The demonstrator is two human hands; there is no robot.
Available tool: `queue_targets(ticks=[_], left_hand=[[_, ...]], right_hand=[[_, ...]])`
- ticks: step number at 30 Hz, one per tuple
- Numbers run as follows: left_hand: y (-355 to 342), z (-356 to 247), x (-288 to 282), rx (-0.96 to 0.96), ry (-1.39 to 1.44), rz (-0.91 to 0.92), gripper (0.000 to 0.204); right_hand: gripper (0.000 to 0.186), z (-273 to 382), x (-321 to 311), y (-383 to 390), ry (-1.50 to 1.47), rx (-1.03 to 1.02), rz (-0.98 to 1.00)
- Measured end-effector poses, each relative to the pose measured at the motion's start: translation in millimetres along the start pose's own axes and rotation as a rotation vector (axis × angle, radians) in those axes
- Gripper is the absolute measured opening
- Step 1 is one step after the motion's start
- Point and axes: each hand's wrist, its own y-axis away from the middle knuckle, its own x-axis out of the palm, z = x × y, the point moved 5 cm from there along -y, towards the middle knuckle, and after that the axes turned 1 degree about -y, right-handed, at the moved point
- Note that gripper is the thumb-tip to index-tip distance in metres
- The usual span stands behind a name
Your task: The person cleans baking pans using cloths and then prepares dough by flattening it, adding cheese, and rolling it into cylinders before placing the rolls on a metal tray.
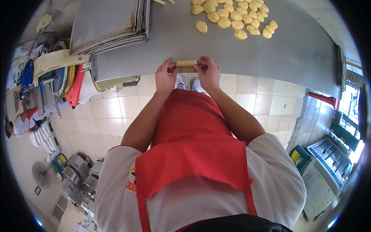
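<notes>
A short pale-yellow dough roll (186, 63) lies crosswise at the front edge of the grey metal table (162, 50). My left hand (166, 76) pinches its left end between thumb and fingers. At the other end my right hand (209, 74) grips it the same way, fingers curled. Farther back on the table, right of the roll, lies a cluster of yellow dough pieces (236, 15), rounded and shiny. One single dough piece (201, 26) sits a little apart at the cluster's left.
A stack of dark-edged metal baking trays (106, 27) stands at the table's left end. Beside it is a cream and red machine (62, 63). A co-worker (24, 120) is far left. A fan (41, 174) and mixers (79, 174) stand lower left; a red bar (324, 99) juts at right.
</notes>
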Motion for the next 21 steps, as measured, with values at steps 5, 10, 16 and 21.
queue_targets(ticks=[5,10,16,21], left_hand=[[-2.3,-33.0,-13.5,0.146,-0.216,-0.021,0.057],[-28.0,-21.4,-4.3,0.287,-0.18,0.243,0.068],[-59.7,-135.5,-225.5,0.491,0.002,0.159,0.074],[-4.5,-150.2,-443.6,0.768,0.169,-0.543,0.086]], right_hand=[[0.052,15.0,-24.0,-1.4,0.227,-0.421,0.015],[0.054,49.5,10.7,-25.7,0.248,-0.652,0.46],[0.054,250.4,4.7,-23.6,-0.104,-0.956,0.222],[0.051,463.5,69.6,-42.9,-0.396,-1.135,-0.082]])
